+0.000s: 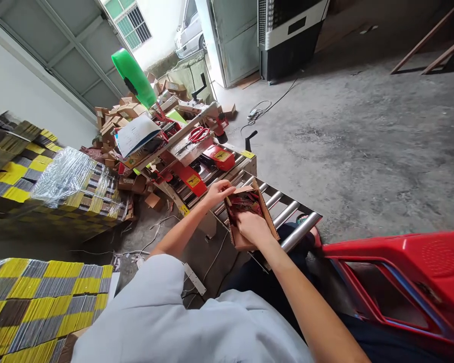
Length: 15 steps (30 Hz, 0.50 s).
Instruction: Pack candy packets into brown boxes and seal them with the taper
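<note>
The one camera sits on the worker's head, looking over the person's own chest, so the pale shirt (212, 327) fills the bottom edge close up. It faces forward and well down, with the left hand (217, 194), right hand (253, 229) and open box (265, 206) near the middle, seen from above. It's a wide view: stacked cardboard (49, 297) on one side, a red stool (435, 262) close on the other, and beyond the rollers (299, 222) it reaches out the doorway to a car (190, 35), small and far off up top.
</note>
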### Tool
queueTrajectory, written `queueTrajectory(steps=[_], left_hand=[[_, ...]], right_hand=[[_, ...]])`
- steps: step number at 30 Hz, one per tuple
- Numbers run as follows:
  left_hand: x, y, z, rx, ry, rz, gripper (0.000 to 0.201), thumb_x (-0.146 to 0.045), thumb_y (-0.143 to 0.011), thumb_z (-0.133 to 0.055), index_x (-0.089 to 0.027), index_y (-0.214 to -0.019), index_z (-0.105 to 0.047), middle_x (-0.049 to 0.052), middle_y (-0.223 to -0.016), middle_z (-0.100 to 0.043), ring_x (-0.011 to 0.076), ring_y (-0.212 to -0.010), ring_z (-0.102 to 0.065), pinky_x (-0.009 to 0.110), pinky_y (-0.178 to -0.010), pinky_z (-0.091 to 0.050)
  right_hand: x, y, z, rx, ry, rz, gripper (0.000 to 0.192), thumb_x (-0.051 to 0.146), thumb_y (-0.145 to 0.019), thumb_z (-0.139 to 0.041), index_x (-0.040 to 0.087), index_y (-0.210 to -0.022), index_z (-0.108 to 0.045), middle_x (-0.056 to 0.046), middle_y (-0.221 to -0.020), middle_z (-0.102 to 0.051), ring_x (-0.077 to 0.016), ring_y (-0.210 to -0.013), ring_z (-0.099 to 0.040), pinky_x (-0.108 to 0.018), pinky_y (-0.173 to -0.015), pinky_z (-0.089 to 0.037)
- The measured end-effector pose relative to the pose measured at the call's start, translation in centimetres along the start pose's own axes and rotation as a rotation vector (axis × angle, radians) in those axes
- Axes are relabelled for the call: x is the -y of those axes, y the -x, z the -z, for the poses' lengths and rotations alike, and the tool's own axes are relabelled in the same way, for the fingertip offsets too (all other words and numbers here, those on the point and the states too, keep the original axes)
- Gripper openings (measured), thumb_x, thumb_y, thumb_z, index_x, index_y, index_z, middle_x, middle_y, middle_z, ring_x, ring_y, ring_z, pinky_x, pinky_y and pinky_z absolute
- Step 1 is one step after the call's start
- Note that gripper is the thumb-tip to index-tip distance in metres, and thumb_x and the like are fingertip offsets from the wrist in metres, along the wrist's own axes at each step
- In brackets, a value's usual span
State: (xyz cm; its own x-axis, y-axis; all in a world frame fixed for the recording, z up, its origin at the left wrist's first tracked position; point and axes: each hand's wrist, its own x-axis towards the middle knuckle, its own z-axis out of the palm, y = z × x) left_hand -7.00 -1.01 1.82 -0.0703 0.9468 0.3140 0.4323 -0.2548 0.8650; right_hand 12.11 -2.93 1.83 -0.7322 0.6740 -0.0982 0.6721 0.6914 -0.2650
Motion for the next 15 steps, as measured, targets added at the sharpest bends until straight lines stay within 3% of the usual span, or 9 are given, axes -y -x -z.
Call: queueTrajectory(steps=[2,5,7,10,11,13,15], left_hand=[[-0.6,-1.1,0.2,0.112,-0.113,-0.104,0.047,-0.061,-0.081,-0.059,-0.018,-0.063,-0.055,0.002,-0.066,-0.051,0.0151,-0.066,-0.043,0.030,-0.064,-0.032],[-1.4,-3.2,0.1,0.430,-0.292,-0.228,0.038,-0.048,-0.076,-0.067,-0.019,-0.057,-0.050,0.001,-0.063,-0.048,0.0151,-0.063,-0.041,0.031,-0.063,-0.030],[-1.8,-4.2,-0.2,0.531,-0.417,-0.235,0.031,-0.035,-0.071,-0.067,-0.019,-0.056,-0.046,0.000,-0.061,-0.046,0.0141,-0.060,-0.036,0.031,-0.061,-0.026],[-2.0,-4.4,-0.9,0.480,-0.523,-0.187,0.025,-0.026,-0.071,-0.060,-0.019,-0.057,-0.040,-0.002,-0.061,-0.041,0.0134,-0.060,-0.033,0.031,-0.061,-0.023],[-2.0,-4.3,-1.0,0.463,-0.522,-0.167,0.026,-0.028,-0.073,-0.058,-0.019,-0.058,-0.038,-0.002,-0.061,-0.040,0.0132,-0.060,-0.033,0.030,-0.061,-0.023],[-1.9,-3.8,-1.1,0.441,-0.480,-0.121,0.032,-0.036,-0.076,-0.057,-0.019,-0.059,-0.036,-0.003,-0.062,-0.038,0.0128,-0.062,-0.035,0.029,-0.063,-0.025],[-1.7,-3.4,-0.9,0.418,-0.402,-0.083,0.039,-0.048,-0.080,-0.055,-0.019,-0.062,-0.036,-0.003,-0.064,-0.037,0.0125,-0.064,-0.035,0.029,-0.063,-0.026]], right_hand=[[0.2,-0.4,0.2,0.015,0.003,-0.042,0.035,0.017,-0.094,-0.041,0.015,-0.109,-0.073,-0.017,-0.103,-0.073,-0.0286,-0.095,-0.071,-0.036,-0.081,-0.052],[0.2,-0.3,0.0,-0.034,0.000,-0.043,0.040,0.009,-0.089,-0.040,0.015,-0.115,-0.070,-0.018,-0.111,-0.070,-0.0279,-0.101,-0.069,-0.035,-0.083,-0.052],[-0.1,0.1,-0.4,-0.170,-0.048,-0.014,0.042,0.007,-0.086,-0.042,0.014,-0.120,-0.066,-0.019,-0.117,-0.066,-0.0282,-0.109,-0.064,-0.036,-0.090,-0.051],[-0.8,0.8,-1.1,-0.505,-0.230,0.126,0.038,0.010,-0.082,-0.049,0.012,-0.117,-0.062,-0.018,-0.121,-0.062,-0.0284,-0.119,-0.057,-0.039,-0.101,-0.047],[-0.9,1.0,-1.2,-0.562,-0.293,0.176,0.035,0.013,-0.083,-0.049,0.013,-0.116,-0.061,-0.017,-0.120,-0.063,-0.0272,-0.118,-0.058,-0.039,-0.102,-0.047],[-0.9,1.1,-1.2,-0.509,-0.347,0.173,0.029,0.018,-0.090,-0.046,0.016,-0.115,-0.061,-0.013,-0.115,-0.067,-0.0245,-0.111,-0.063,-0.035,-0.098,-0.050],[-0.5,0.9,-0.7,-0.333,-0.275,0.041,0.029,0.023,-0.096,-0.043,0.017,-0.114,-0.065,-0.012,-0.112,-0.070,-0.0242,-0.106,-0.067,-0.033,-0.091,-0.052]])
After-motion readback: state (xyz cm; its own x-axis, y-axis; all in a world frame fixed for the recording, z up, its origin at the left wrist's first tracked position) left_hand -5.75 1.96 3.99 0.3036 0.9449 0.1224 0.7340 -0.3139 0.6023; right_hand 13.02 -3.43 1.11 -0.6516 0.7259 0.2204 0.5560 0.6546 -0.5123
